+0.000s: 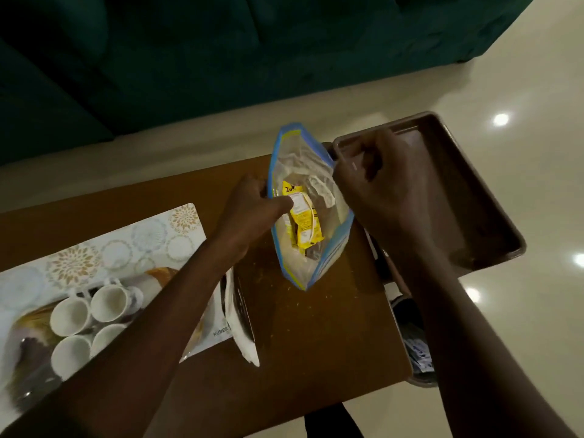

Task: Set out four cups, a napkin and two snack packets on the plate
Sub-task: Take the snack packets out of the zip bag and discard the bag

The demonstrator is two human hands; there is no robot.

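Note:
A clear zip bag [311,267] with a blue rim stands open on the brown table [316,327]. Yellow snack packets [303,221] lie inside it. My left hand [249,213] grips the bag's left rim, its thumb resting on a packet. My right hand [376,181] pinches the bag's right rim and holds it apart. Several white cups [71,316] sit clustered on a patterned placemat [132,245] at the left. A white napkin [241,330] lies folded beside the mat. The brown rectangular plate [458,197] sits at the right, overhanging the table edge, with nothing on it.
A dark green sofa [158,58] runs across the far side. Glossy cream floor [521,311] surrounds the table. A dark bag-like item [417,343] sits below the table's right edge. Crumbs are scattered on the table near the bag.

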